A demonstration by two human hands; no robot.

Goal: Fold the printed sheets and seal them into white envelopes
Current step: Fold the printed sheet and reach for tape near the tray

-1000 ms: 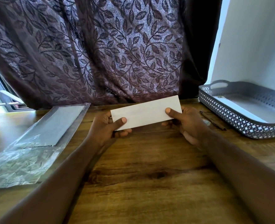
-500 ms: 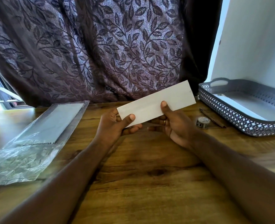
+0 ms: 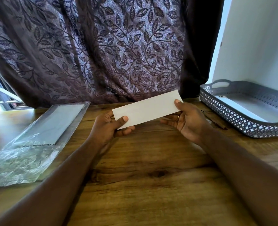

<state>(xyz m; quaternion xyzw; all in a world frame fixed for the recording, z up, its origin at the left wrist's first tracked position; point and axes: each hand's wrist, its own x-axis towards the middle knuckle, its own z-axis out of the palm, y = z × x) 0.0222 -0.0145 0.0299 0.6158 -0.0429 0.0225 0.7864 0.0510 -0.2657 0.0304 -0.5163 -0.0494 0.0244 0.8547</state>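
Clear plastic wrapper [image 3: 37,136], crumpled at its near end and holding a flat pale stack, lies at the left of a wooden table [image 3: 151,185]. Just right of it, a person's left hand [image 3: 108,126] pinches the lower left corner of a long white envelope [image 3: 147,109], thumb on the front and fingers curled behind. The envelope is held in the air over the far middle of the table, before a leaf-patterned curtain [image 3: 102,54]. It slants up to the right with a plain face to the camera; its flap is out of sight, so whether it is sealed cannot be told. The right hand [image 3: 187,121] grasps the other end, thumb on the upper right corner, fingers spread beneath, a ring [image 3: 178,117] on one. Past that hand a dark pen-like stick [image 3: 216,122] lies on the wood, and at far right a grey lattice basket [image 3: 229,115] holds flat white paper [image 3: 249,108].

The step in hand looks to be checking or pressing the seal before the envelope is set aside, probably in the basket. Done well, it calls for turning the flap side up and running a thumb firmly along the whole glued edge, end to end, with the other hand holding the paper flat so the folded sheet inside does not bunch. A light hold at the corners should spare them dents.
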